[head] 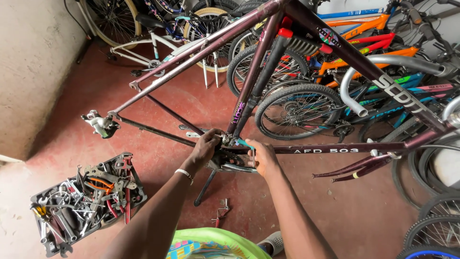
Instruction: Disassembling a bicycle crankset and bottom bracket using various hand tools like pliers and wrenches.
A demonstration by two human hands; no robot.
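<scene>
Maroon bicycle frame (306,149) hangs inverted; left hand (206,146) and right hand (261,156) clutch its bottom bracket (233,144), toolbox (86,201) near on open red floor (364,216).

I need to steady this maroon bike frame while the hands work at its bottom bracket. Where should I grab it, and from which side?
Probably the maroon bike frame is best held on its long straight tube running right of the right hand, gripping from above: it lies level, bare and unobstructed there. The left hand already crowds the bottom bracket.
</scene>
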